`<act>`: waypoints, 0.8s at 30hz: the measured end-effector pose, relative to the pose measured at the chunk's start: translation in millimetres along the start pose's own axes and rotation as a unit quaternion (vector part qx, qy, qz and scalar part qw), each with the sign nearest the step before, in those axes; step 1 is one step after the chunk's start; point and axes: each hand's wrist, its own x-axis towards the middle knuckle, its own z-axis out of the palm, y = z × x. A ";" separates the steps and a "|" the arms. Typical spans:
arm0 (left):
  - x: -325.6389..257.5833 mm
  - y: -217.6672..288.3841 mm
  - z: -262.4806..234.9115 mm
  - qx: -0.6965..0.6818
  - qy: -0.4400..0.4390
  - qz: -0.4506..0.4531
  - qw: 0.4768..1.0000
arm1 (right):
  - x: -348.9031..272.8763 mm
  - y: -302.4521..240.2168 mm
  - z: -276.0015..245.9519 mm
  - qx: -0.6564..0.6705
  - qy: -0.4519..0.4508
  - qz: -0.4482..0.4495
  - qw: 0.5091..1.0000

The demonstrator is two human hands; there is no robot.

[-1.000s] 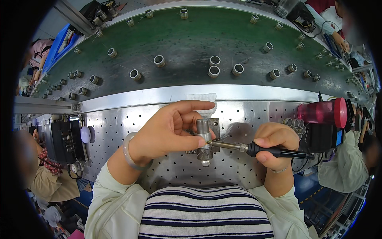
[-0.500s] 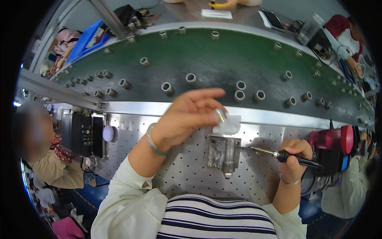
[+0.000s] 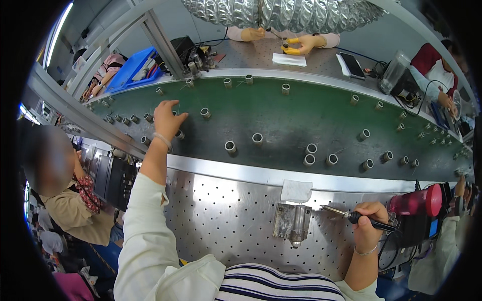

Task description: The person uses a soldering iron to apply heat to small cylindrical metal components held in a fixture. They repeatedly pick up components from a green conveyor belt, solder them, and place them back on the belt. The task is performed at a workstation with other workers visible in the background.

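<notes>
My left hand (image 3: 167,122) reaches out over the green conveyor belt (image 3: 216,95) at the left, thumb and forefinger apart. A small metal cylinder (image 3: 175,114) shows between them, and another cylinder (image 3: 179,134) stands just below the thumb. My right hand (image 3: 369,221) grips a soldering iron (image 3: 354,217) with a black handle, its metal tip pointing left. Close to that tip, a metal fixture block (image 3: 292,222) with a rounded channel sits on the perforated metal table (image 3: 216,215). A white pad (image 3: 296,191) lies directly behind the block.
Several open-ended metal cylinders stand spread along the belt, such as one cylinder (image 3: 257,139) near the middle. A pink container (image 3: 416,201) stands at the right. Across the belt, a co-worker's hand in yellow finger covers (image 3: 301,45) works below a silver duct (image 3: 286,14). A frame post (image 3: 163,42) rises at the left.
My left hand has moved from above the fixture block out to the far left over the belt; the metal cylinder it held is no longer in its fingers. The view has tilted upward.
</notes>
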 end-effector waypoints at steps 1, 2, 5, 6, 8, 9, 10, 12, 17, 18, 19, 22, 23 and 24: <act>0.2 18.7 1.3 0.012 0.038 0.073 0.997 | 0.3 -1.2 -0.5 -0.001 0.004 0.005 1.000; 2.5 34.4 3.6 -0.032 0.003 0.060 0.998 | 1.4 -2.1 -0.3 -0.002 0.008 0.011 1.000; 0.1 72.9 13.6 -0.058 -0.112 -0.107 0.986 | -0.3 -5.1 1.8 -0.001 0.000 0.024 1.000; -2.5 67.5 21.7 -0.042 -0.110 -0.100 0.988 | -0.6 -3.6 2.1 0.000 -0.007 0.018 1.000; -1.4 58.2 24.3 -0.087 -0.102 -0.140 0.981 | -0.8 -3.1 0.7 0.005 -0.012 0.007 1.000; -2.9 56.3 24.6 -0.108 -0.101 -0.160 0.976 | -0.6 -2.6 1.0 0.013 -0.014 0.005 1.000; -5.2 73.0 18.6 -0.174 -0.077 -0.138 0.972 | -1.1 -3.3 0.0 0.016 -0.008 0.003 1.000; -11.7 119.9 -3.4 -0.346 -0.163 -0.155 0.911 | -0.1 -6.2 -0.9 0.008 0.000 0.007 1.000; -54.5 220.2 -59.0 -0.613 -0.553 -0.141 0.547 | -3.1 -5.8 -3.1 0.014 -0.006 0.006 1.000; -65.3 231.1 -56.1 -0.614 -0.573 -0.140 0.525 | -1.5 -6.3 -2.1 0.016 -0.009 0.002 1.000; -74.4 238.7 -51.7 -0.615 -0.592 -0.139 0.503 | -0.9 -6.9 -0.9 0.017 -0.012 -0.003 1.000; -85.8 248.8 -35.3 -0.648 -0.622 -0.129 0.420 | -0.5 -8.2 -0.7 0.025 -0.014 -0.005 1.000; -88.8 251.5 -29.9 -0.658 -0.624 -0.125 0.402 | -0.4 -8.7 -0.7 0.028 -0.015 -0.008 0.999; -89.7 251.5 -24.9 -0.664 -0.645 -0.105 0.363 | -0.9 -9.1 0.0 0.024 -0.013 -0.009 1.000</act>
